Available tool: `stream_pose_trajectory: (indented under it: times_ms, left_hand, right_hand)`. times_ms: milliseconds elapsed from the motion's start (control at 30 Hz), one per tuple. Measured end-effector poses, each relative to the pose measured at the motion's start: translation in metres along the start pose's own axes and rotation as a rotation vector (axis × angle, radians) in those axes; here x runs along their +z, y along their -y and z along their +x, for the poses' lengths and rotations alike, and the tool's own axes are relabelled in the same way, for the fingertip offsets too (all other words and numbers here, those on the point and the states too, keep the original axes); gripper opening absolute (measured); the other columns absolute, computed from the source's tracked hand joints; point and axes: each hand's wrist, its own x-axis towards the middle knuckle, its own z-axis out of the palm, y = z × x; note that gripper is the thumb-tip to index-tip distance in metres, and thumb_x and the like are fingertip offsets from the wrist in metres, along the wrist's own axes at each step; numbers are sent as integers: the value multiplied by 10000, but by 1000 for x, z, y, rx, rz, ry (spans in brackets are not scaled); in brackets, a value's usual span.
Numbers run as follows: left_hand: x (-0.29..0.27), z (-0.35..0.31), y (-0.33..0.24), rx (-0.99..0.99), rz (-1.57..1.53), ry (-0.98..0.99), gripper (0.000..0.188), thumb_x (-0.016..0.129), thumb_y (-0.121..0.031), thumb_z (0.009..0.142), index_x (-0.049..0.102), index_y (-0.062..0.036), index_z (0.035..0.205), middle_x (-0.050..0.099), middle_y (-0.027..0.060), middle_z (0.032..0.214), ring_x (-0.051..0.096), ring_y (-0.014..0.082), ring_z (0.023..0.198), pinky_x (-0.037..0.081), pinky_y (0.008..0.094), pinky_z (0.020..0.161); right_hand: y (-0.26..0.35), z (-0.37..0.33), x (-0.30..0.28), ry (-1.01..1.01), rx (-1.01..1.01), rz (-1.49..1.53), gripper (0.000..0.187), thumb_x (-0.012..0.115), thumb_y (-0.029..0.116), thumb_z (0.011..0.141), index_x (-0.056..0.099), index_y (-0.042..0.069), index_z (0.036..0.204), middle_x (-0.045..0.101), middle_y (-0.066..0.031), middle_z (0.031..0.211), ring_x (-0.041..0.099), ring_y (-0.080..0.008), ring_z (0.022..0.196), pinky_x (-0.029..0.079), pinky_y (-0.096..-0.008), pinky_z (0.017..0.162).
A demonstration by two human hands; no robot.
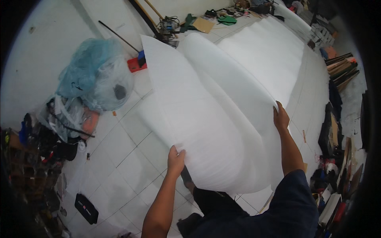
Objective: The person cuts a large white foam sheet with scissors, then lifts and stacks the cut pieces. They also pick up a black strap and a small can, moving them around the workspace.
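Observation:
A large white flexible sheet spans the space between my hands, bowed and folded over on itself. Pinched at its left edge is my left hand, thumb on top. My right hand grips the folded edge on the right, higher up and farther away. Beyond the fold, a broad part of the sheet stretches flat over the floor toward the far wall. The lower edge of the sheet curves down near my legs. The sheet hides the fingers beneath it.
White tiles cover the floor. Filled plastic bags stand at the left wall, beside a red dustpan. A black pouch lies lower left. Clutter and stacked boards line the right side. A green item lies at the back.

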Motion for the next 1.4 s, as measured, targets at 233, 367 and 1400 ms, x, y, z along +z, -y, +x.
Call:
stream_pose_trajectory:
  times_ms: [233, 367, 1400]
  left_hand:
    - [-26, 118, -4, -182, 27, 69, 314, 542, -17, 881, 487, -42, 1189, 589, 83, 1024, 614, 175, 884, 530, 309, 662]
    - [-15, 172, -13, -277, -91, 127, 301, 555, -12, 869, 472, -34, 1158, 575, 103, 1031, 611, 208, 914, 551, 358, 726]
    - [-158, 46, -487, 1489, -842, 978, 535, 450, -389, 941, 443, -92, 1386, 423, 168, 1369, 474, 309, 1184, 407, 401, 885]
  right_hand:
    - [42, 98, 63, -148, -74, 6, 382, 607, 266, 928, 529, 174, 1291, 679, -140, 1060, 665, -328, 939, 529, -411, 774]
    - [56, 162, 74, -273, -126, -236, 525, 678, 300, 869, 486, 198, 1348, 664, -112, 1029, 648, -304, 904, 492, -427, 801]
    - [433, -556, 59, 349, 1525, 839, 492, 672, 386, 874, 604, 1, 1171, 687, -165, 979, 665, -230, 819, 535, -346, 697]
